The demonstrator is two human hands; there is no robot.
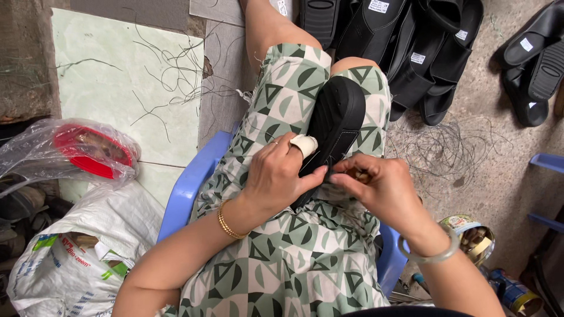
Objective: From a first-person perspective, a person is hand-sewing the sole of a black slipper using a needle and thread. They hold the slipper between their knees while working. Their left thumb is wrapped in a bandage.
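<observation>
Scene: A person sits on a blue plastic chair (187,186), a black sandal (333,126) wedged sole-up between the knees of green-and-white patterned trousers (282,105).

Sandal: It rests on the lap, toe end pointing away from the body, heel end under both hands; a line of pale stitching runs along its edge.

Left hand (276,176): Lies over the near side of the sandal, fingers curled and pressed together against the upper, thumb tip meeting the edge. The forefinger wears a pale wrap (304,144); a gold bracelet (228,223) circles the wrist.

Right hand (382,188): Just right of the sandal's heel end, fingertips bunched and pinching something small and brownish at the edge; what it is cannot be told. A clear bangle (432,253) sits on the wrist.

Handling: The sandal looks light, with a thick, firm rubbery sole and a softer upper; the matte sole should not slip. The best hold seems to be across the sole's sides, as the knees clamp it, leaving the stitched edge free.

Beyond the sandal: More black sandals (411,53) are piled on the floor past the knees.

Left of the sandal: A pale tile (106,76) strewn with thread offcuts, a red dish in clear plastic (88,149), a white sack (76,258).

Right of the sandal: Loose thread (446,147) on concrete and an open tin (473,235).
</observation>
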